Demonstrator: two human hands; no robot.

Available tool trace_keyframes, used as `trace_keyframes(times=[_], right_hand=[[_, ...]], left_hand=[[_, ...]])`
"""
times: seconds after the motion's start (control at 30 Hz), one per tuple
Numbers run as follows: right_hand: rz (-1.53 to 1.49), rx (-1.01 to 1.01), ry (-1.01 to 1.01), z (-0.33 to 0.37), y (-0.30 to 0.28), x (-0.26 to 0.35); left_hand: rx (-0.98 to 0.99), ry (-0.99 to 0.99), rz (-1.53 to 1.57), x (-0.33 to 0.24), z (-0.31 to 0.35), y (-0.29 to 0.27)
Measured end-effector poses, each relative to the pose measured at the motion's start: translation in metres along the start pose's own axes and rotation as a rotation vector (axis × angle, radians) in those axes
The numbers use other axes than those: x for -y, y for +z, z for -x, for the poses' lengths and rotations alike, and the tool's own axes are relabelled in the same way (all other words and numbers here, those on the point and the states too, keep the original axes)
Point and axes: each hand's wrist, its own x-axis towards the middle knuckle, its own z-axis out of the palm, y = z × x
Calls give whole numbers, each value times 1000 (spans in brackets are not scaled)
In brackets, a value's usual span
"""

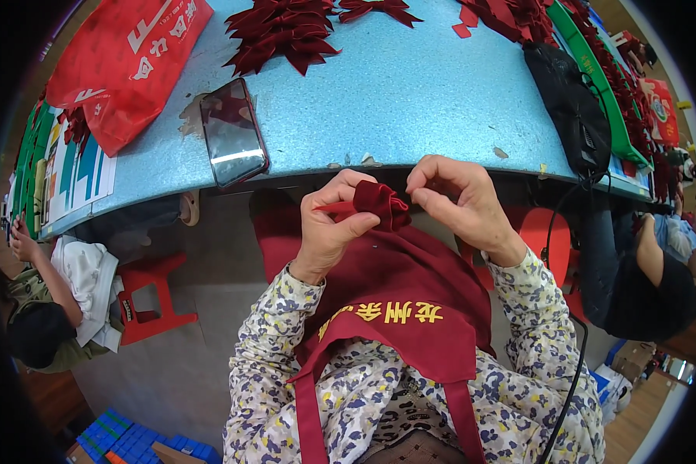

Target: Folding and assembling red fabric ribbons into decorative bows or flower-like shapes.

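My left hand point(334, 220) pinches a dark red velvet ribbon bow point(380, 206) between thumb and fingers, above my lap at the table's near edge. The bow's loops are bunched together, and one ribbon tail points left. Just right of the bow, my right hand point(458, 199) has its thumb and forefinger pressed together. Whatever may be between those fingertips is too small to make out. Finished-looking red bows point(282, 35) lie in a heap at the far side of the table, with another single bow point(379, 11) beside them.
A phone point(234, 133) lies near the front edge of the blue table point(379, 100). Around it are a red bag point(124, 69), a black pouch point(568, 104) with a cable, and a green tray point(595, 77). Other people sit at both sides; a red stool point(151, 298) stands left.
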Motion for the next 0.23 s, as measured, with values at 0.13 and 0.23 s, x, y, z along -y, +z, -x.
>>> trace_keyframes(times=[0.13,0.23], right_hand=[[-10,45,95,1,-2,8],[37,133,94,1,-2,13]], left_hand=[[35,73,-135,-4,-1,-4],[70,113,-211,-7,-2,-5]])
